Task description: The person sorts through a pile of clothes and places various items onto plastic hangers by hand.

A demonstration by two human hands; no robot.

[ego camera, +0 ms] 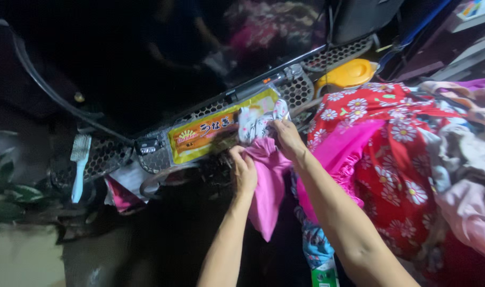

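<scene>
A toothbrush [79, 166] hangs on the mesh rack [107, 157]; beside the yellow packet [210, 133], the left hand [244, 171] pinches the pink garment [269, 183] and the right hand [288, 137] grips its patterned top edge, red floral cloth [396, 154] alongside

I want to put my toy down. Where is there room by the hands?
The only free patch is the dim stretch at lower left, between the leafy plant and the left hand. It is crowded elsewhere: both hands grip a pink cloth, the right hand sits against the red flowered fabric, and a yellow packet covers the mesh rack.
</scene>
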